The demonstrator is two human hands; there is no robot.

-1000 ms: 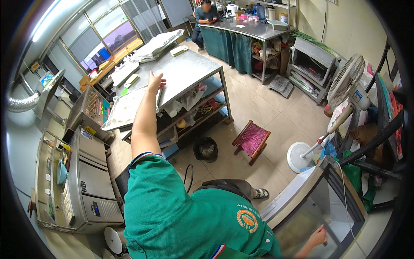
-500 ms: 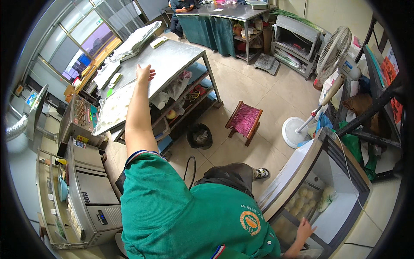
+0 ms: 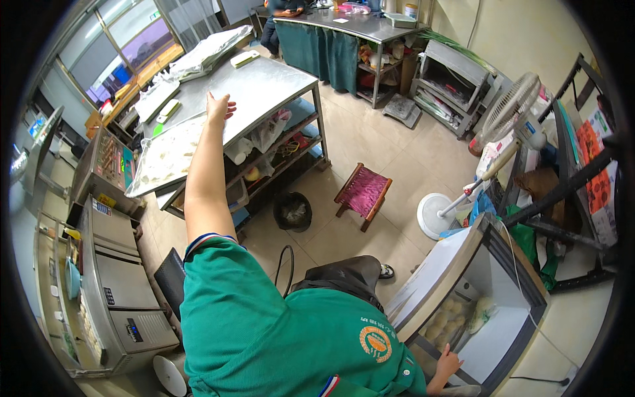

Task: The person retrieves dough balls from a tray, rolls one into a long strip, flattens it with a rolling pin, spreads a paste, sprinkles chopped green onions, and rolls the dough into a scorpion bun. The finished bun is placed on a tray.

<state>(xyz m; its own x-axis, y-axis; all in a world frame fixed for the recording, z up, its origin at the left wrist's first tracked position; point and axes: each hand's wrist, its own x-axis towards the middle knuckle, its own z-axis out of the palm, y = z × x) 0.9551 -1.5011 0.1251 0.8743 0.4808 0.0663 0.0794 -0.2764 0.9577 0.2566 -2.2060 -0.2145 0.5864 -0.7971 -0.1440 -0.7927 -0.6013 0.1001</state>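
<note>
My left arm reaches across to the metal worktable [image 3: 271, 83]. Over its top is my left hand [image 3: 220, 107], fingers spread and nothing in them. Near that hand lies a tray with a white, flour-dusted sheet [image 3: 165, 155]. At the lower right my right hand [image 3: 448, 365] is at the dark edge of the chest freezer's sliding lid [image 3: 466, 377]. Its thumb and fingers are apart; whether it presses on the lid is hard to tell. Inside the freezer are several pale round dough balls [image 3: 446, 317] and a plastic bag [image 3: 481, 314] with pale contents.
Between table and freezer stand a black bucket [image 3: 293, 212] and a folding stool with a magenta seat [image 3: 364, 192]. A white pedestal fan [image 3: 509, 109] is beside the freezer. Steel appliances [image 3: 126, 264] line the left. Someone sits by the far table [image 3: 324, 20].
The view has shifted, so the room sits a little differently. Both hands keep about the same places, the left over the table and the right at the freezer lid.
</note>
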